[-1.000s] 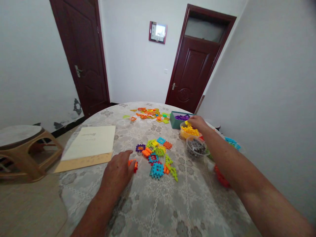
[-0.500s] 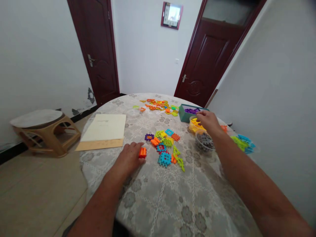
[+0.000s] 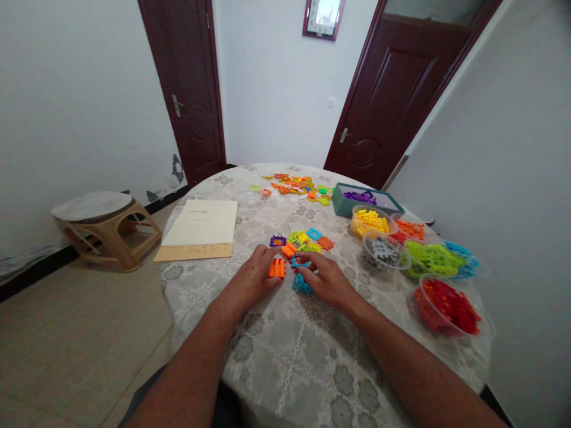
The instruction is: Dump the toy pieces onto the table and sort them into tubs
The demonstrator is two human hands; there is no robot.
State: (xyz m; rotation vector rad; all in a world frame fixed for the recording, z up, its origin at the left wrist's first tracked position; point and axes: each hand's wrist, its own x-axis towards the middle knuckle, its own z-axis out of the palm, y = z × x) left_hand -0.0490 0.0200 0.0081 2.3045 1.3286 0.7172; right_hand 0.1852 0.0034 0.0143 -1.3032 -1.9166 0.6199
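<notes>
My left hand (image 3: 257,274) is closed on orange toy building blocks (image 3: 277,268) with red at their edge, held at the left of a small pile. My right hand (image 3: 329,278) is beside the same pile. Its thumb and index finger close around a blue notched building block (image 3: 300,262) with red under it. More blue blocks (image 3: 302,285) lie just below the right fingers. Behind the hands are an orange block (image 3: 289,249), a purple square block (image 3: 278,241), lime and yellow blocks (image 3: 304,241), a blue square (image 3: 314,234) and an orange-brown square (image 3: 326,242).
On the right stand bowls of yellow (image 3: 372,221), grey (image 3: 384,252), orange (image 3: 410,229), lime (image 3: 435,260) and red blocks (image 3: 450,306). A green box (image 3: 343,206) holds purple ones. Mixed pieces (image 3: 292,187) lie at the back, a cream folder (image 3: 203,223) at left.
My right hand has come back from above the yellow bowl to the pile in the middle. My left hand has shifted slightly right with its orange blocks. The camera view has shifted.
</notes>
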